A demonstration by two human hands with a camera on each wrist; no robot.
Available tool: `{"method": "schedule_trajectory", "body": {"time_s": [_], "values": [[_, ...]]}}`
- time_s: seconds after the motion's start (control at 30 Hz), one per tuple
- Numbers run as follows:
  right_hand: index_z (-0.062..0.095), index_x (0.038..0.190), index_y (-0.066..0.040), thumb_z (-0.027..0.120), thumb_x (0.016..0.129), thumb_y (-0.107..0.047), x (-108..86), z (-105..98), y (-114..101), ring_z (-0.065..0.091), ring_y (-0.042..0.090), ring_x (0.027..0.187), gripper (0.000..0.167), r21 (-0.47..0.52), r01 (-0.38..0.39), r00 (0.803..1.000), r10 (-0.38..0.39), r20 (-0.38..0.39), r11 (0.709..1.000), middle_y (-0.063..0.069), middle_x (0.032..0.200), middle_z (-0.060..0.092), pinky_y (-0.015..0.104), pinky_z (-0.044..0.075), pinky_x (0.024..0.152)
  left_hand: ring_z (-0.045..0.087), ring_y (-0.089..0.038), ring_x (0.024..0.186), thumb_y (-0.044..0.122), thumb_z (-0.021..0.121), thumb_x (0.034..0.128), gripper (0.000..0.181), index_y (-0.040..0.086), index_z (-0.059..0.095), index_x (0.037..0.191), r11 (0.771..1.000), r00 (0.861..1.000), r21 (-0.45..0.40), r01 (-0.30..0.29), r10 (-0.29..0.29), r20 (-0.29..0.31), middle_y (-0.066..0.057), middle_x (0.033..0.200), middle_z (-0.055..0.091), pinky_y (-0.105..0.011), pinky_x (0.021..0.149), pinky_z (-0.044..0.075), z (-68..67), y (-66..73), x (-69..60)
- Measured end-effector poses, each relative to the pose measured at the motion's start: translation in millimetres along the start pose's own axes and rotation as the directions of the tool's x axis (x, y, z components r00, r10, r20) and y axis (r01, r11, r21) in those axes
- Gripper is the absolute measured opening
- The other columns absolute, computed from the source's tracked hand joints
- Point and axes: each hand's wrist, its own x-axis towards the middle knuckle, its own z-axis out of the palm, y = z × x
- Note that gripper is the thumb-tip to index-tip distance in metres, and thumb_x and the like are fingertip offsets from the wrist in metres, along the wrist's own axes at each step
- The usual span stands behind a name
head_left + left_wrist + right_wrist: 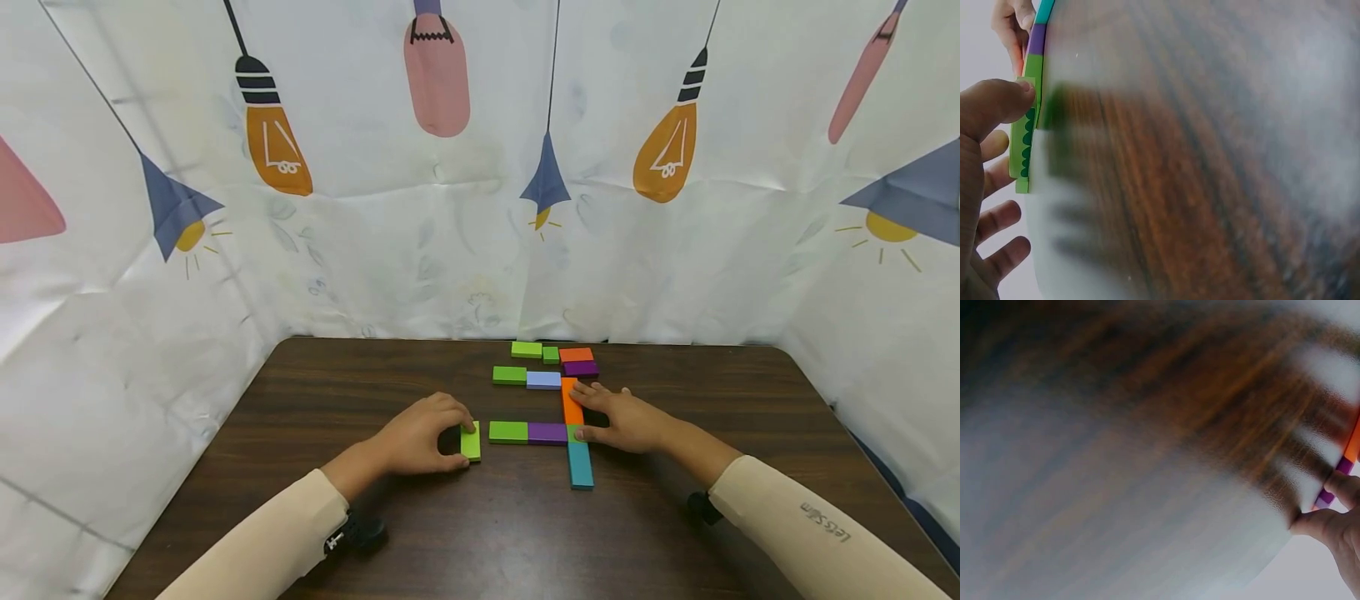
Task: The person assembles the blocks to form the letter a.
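My left hand (427,437) pinches a light green block (470,442) between thumb and fingers, just left of a row. In the left wrist view the thumb lies on this green block (1019,147), whose side has a dark green scalloped pattern. That row holds a green block (508,432) and a purple block (547,433), leading to a small green block (573,434). My right hand (628,419) rests with extended fingers at an upright orange block (572,404), its thumb touching the small green block. A teal block (580,467) extends toward me below.
Farther back lie a green block (509,376), a periwinkle block (543,381), a dark purple block (581,369), an orange block (576,355), a light green block (527,350) and a small green one (551,355). A patterned white cloth (480,250) hangs behind the dark wooden table (480,533).
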Motion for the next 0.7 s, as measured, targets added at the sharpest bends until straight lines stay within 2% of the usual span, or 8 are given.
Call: {"method": "schedule_trajectory", "body": {"time_s": [0.2, 0.53, 0.7], "values": [[0.036, 0.160, -0.009, 0.057, 0.098, -0.061, 0.6, 0.4, 0.9, 0.023, 0.039, 0.152, 0.083, 0.003, -0.005, 1.000, 0.004, 0.006, 1.000, 0.010, 0.164, 0.031, 0.076, 0.015, 0.111, 0.055, -0.018, 0.119, 0.039, 0.082, 0.0863, 0.039, 0.018, 0.070, 0.116, 0.999, 0.999, -0.010, -0.052, 0.052, -0.017, 0.005, 0.124, 0.063, -0.043, 0.100, 0.049, 2.1, 4.0, -1.1], [0.036, 0.160, -0.009, 0.057, 0.099, -0.060, 1.0, 0.8, 1.3, 0.022, 0.040, 0.151, 0.082, -0.001, 0.003, 1.000, -0.003, 0.006, 1.000, 0.011, 0.164, 0.031, 0.076, 0.014, 0.111, 0.054, -0.014, 0.119, 0.041, 0.081, 0.0874, 0.038, 0.022, 0.069, 0.118, 0.999, 0.999, -0.036, -0.027, 0.028, 0.017, 0.008, 0.125, 0.062, -0.040, 0.101, 0.048, 5.6, 7.0, -1.5], [0.036, 0.160, -0.009, 0.057, 0.099, -0.061, 0.8, 0.3, 0.8, 0.022, 0.040, 0.152, 0.082, 0.001, 0.002, 1.000, -0.002, 0.000, 1.000, 0.010, 0.164, 0.031, 0.076, 0.014, 0.111, 0.054, -0.015, 0.119, 0.040, 0.081, 0.0873, 0.038, 0.021, 0.069, 0.117, 0.999, 0.999, -0.033, -0.033, 0.033, 0.016, 0.008, 0.125, 0.063, -0.039, 0.102, 0.048, 5.9, 7.2, -1.7]]}}
